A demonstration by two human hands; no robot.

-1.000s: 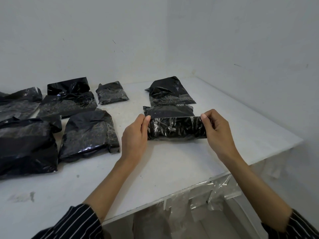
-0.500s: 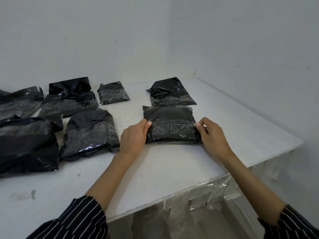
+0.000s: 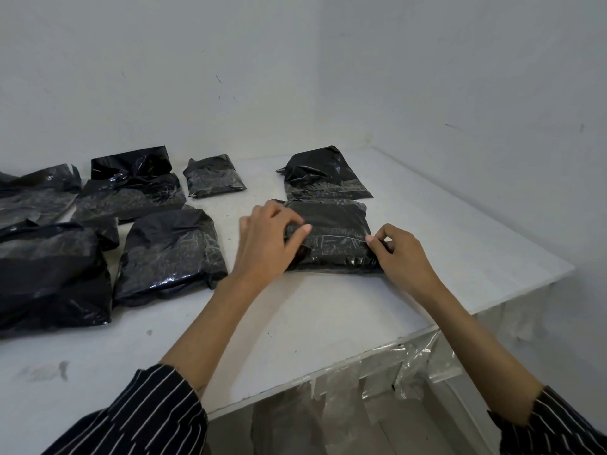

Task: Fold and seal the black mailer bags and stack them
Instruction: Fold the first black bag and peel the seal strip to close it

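Note:
A folded black mailer bag (image 3: 331,238) lies flat on the white table (image 3: 328,316), right of centre. My left hand (image 3: 266,238) grips the bag's left end, fingers curled over the top and thumb lying on the flap. My right hand (image 3: 399,254) pinches the right end of the flap seam between thumb and fingertips. Just behind it lies another folded black bag (image 3: 323,174).
Several more black mailer bags lie on the left half of the table: a small one (image 3: 213,175) at the back, a larger one (image 3: 170,251) beside my left hand, others (image 3: 49,270) further left. The table's front edge and right corner (image 3: 558,267) are close. Walls enclose the back and right.
The rolled flap has been laid down flat onto the bag. My left hand has moved up over the bag's left end, and my right hand now pinches the seam's right end.

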